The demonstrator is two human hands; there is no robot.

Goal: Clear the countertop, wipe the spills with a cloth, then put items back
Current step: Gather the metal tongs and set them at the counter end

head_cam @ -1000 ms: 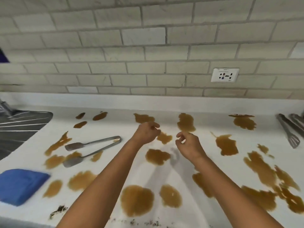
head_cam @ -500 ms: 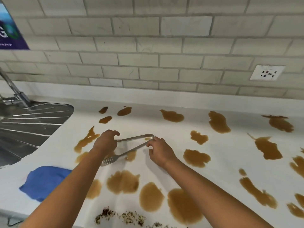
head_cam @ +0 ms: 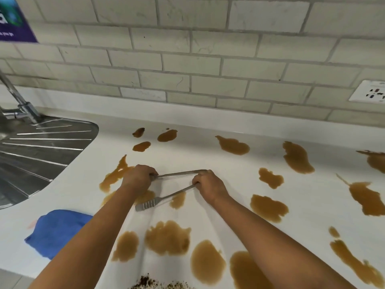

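The metal tongs (head_cam: 177,185) lie on the white countertop (head_cam: 208,159) among brown spills (head_cam: 167,237), their two arms spread, hinge end to the right, the lower arm's flat slotted tip pointing near and left. The left hand (head_cam: 138,180) has its fingers curled round the far arm of the tongs at its left end; the right hand (head_cam: 208,185) pinches the hinge end, fingers curled over it (whether the tongs are lifted off the surface I cannot tell). A blue cloth (head_cam: 56,230) sits near the left edge, partly behind the left forearm. Dark crumbs (head_cam: 158,283) lie at the near edge. Far left is a steel drainboard (head_cam: 41,147) with a tap (head_cam: 18,101); a wall socket (head_cam: 368,91) sits far right on the tiled wall (head_cam: 187,65)
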